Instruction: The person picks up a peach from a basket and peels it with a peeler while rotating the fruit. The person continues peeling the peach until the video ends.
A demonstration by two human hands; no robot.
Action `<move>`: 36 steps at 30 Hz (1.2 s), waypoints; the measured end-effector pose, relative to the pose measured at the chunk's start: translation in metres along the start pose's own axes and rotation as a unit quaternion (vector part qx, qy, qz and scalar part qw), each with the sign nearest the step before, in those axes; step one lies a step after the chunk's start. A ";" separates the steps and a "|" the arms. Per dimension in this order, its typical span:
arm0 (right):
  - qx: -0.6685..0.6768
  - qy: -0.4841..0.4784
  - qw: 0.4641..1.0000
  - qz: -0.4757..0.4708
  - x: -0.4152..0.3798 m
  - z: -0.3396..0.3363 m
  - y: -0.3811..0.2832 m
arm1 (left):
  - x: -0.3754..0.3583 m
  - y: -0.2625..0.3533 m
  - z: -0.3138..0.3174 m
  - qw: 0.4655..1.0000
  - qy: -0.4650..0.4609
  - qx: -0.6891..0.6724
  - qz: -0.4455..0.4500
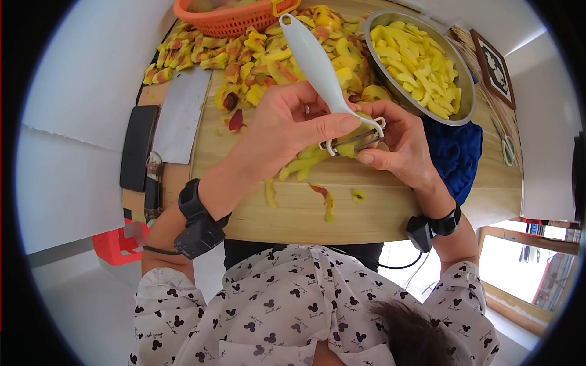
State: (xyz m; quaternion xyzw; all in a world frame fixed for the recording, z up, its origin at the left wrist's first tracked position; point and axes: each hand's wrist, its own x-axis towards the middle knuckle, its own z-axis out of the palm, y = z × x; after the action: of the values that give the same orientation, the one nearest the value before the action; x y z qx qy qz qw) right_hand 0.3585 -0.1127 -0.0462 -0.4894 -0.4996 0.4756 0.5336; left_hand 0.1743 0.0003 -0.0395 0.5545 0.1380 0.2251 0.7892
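My left hand is closed around a Y-shaped peeler. Its pale grey handle points up and away, and the thumb presses near its neck. My right hand grips a yellow-green fruit, largely hidden behind the peeler's blade and the fingers. The blade lies over the fruit, close to the right thumb. Below the hands, strips of peel rest on the wooden table. Behind them spreads a heap of yellow and red peelings.
A metal bowl of yellow fruit slices stands at the right, beside a dark blue cloth and scissors. At the back is an orange basket. A broad-bladed cleaver and a black slab lie on the left.
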 end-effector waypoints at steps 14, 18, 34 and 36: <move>-0.032 -0.003 0.999 0.006 -0.002 0.002 -0.001 | 0.003 0.001 -0.008 1.000 0.022 0.010 0.015; -0.020 -0.003 1.000 -0.003 -0.001 0.005 -0.004 | 0.004 -0.002 -0.008 1.000 0.014 -0.017 0.015; 0.077 -0.047 0.996 -0.009 -0.001 0.000 -0.002 | 0.001 0.005 -0.004 0.998 0.006 -0.036 0.044; 0.071 -0.054 0.996 -0.011 0.000 0.000 -0.002 | 0.001 0.006 -0.004 0.999 0.005 -0.034 0.042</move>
State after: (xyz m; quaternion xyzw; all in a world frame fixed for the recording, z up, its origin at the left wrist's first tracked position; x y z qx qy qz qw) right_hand 0.3585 -0.1133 -0.0439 -0.4181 -0.4984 0.5297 0.5442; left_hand 0.1724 0.0057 -0.0352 0.5317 0.1108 0.2651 0.7967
